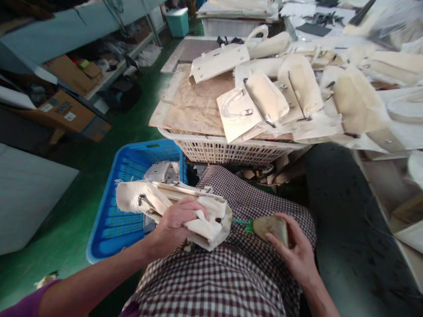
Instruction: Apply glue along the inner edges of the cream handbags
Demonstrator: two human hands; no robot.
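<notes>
My left hand grips a cream handbag piece with loose white lining and metal fittings. It lies across my lap, and its far end reaches over a blue basket. My right hand is closed round a worn, stained, beige-grey bottle-like container. A green collar and a thin teal stem stick out from its left end. The stem's tip meets the right edge of the handbag piece; I cannot tell whether it goes inside. A checked apron covers my lap.
Cream bags lie on a worn board above a white plastic crate. A dark surface stands at my right. Shelves with a cardboard box line the left, across a green floor.
</notes>
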